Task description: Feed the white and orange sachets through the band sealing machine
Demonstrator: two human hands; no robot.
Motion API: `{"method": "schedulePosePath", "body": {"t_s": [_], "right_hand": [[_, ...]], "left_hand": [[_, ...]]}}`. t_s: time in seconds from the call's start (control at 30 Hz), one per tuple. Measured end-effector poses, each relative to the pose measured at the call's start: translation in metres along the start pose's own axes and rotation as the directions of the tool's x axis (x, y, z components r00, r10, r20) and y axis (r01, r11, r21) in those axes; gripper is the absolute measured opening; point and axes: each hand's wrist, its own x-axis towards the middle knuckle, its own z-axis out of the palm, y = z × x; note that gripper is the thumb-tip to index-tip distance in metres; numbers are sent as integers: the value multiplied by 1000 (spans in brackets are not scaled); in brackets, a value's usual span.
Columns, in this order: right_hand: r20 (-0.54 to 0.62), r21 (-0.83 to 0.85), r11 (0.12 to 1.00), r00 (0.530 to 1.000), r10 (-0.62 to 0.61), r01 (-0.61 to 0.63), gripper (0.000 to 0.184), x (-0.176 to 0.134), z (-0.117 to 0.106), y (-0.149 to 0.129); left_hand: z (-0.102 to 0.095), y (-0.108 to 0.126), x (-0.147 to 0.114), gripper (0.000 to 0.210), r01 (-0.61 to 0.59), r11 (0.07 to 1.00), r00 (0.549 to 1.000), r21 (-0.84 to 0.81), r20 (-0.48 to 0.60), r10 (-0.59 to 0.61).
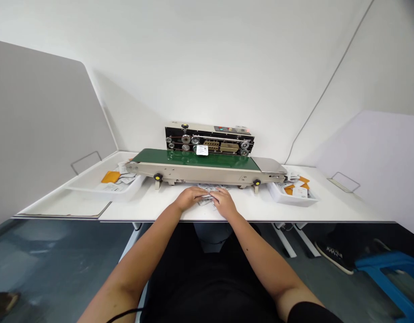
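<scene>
My left hand (pixel 192 197) and my right hand (pixel 224 202) meet at the table's front, fingers bent inward around a small printed white packet (pixel 209 194). Their fingertips hide part of it. Under and around them lie several more white packets (pixel 204 202), some reaching beneath the machine. Just beyond stands a band sealing machine with a green conveyor belt (pixel 153 156) and a black front full of rollers (pixel 185 139). A single white packet (pixel 202 150) is upright against the sealing side, about mid-belt.
At the left, a white plastic bin (pixel 134 188) holds white packets and an orange packet (pixel 111 176). Another white bin (pixel 294 200) with white and orange packets stands right of the machine. Pale panels (pixel 41 116) flank the table. A blue stool (pixel 385 264) is at lower right.
</scene>
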Motion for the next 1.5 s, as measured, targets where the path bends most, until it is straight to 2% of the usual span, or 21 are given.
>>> {"method": "schedulePosePath", "body": {"t_s": [0.13,0.2,0.37,0.47,0.63,0.73,0.8,0.9,1.0,1.1,1.2,1.27,1.33,1.4,1.43,1.47,1.5], "right_hand": [[-164,19,999,986,-27,30,33,-4,-7,-2],[-205,15,1000,979,-20,23,32,-5,-9,-4],[-168,-25,1000,986,-22,18,27,-4,-9,-7],[-148,-67,998,989,-4,-6,29,-3,-8,-7],[-120,-102,994,993,16,-29,31,-1,-6,-12],[-135,-53,999,991,4,-12,51,1,-6,-13],[-146,-6,1000,989,18,-19,55,3,-5,-12],[-143,49,997,987,71,-65,39,6,-5,-8],[-151,56,992,981,121,-114,23,7,-6,-4],[-157,68,991,980,125,-115,20,7,-8,-5],[-148,125,990,986,78,-59,20,8,-12,-9],[-124,202,979,991,52,-26,20,13,-21,-8],[-107,315,947,989,99,-61,20,23,-36,-1],[-147,454,880,963,226,-137,21,39,-60,13],[-201,526,835,930,309,-164,24,49,-74,23],[-271,590,790,881,388,-166,26,59,-89,34],[-362,638,755,808,465,-149,29,69,-105,47]], "left_hand": [[-1,-1,1,29,-1,1000,995,16,-105,3],[0,-2,1,29,8,1000,992,22,-127,-5],[3,-5,1,28,4,998,992,61,-127,3],[3,-4,0,29,20,992,985,127,-173,2],[-3,-1,-5,38,170,970,947,176,-300,-112],[-4,-1,-6,42,230,963,939,141,-291,-182],[-1,-1,-6,38,220,970,946,108,-264,-186],[3,1,-4,31,198,977,956,78,-235,-175],[5,4,-3,27,224,972,955,76,-215,-203],[4,8,-3,21,263,962,950,76,-194,-245],[2,12,-5,15,288,956,944,63,-188,-272],[0,13,-5,16,297,955,933,21,-220,-286],[-1,14,-5,22,282,959,925,-39,-254,-283],[-2,15,-5,28,253,964,927,-78,-265,-265],[-2,15,-5,31,244,966,930,-80,-263,-257],[-3,15,-5,33,241,968,933,-73,-257,-251],[-3,15,-5,34,241,969,936,-58,-251,-248]]}}
